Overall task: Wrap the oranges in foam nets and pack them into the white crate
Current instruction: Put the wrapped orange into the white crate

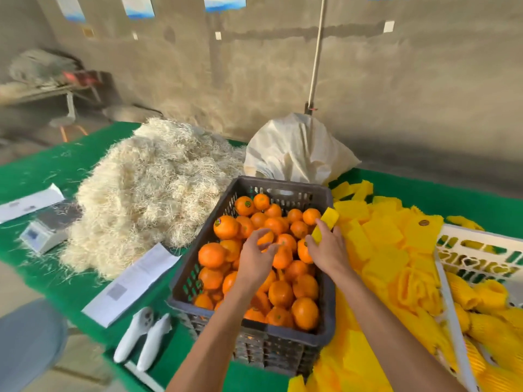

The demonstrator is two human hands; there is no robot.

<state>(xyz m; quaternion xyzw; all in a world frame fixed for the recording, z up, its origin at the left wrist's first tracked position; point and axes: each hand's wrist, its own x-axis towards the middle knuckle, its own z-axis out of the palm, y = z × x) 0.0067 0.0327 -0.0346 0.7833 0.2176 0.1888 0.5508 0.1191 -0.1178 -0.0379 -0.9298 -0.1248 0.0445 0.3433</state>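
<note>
A dark grey crate in the middle of the green table is full of loose oranges. My left hand reaches into it and curls its fingers round one orange near the middle. My right hand hovers over the crate's right side and pinches a flat yellow foam net. A heap of yellow foam nets lies right of the crate. The white crate at the far right holds several oranges wrapped in yellow nets.
A big pile of pale straw-like packing lies left of the dark crate, with a white sack behind. A small scale, paper sheets and two white handles lie on the green table.
</note>
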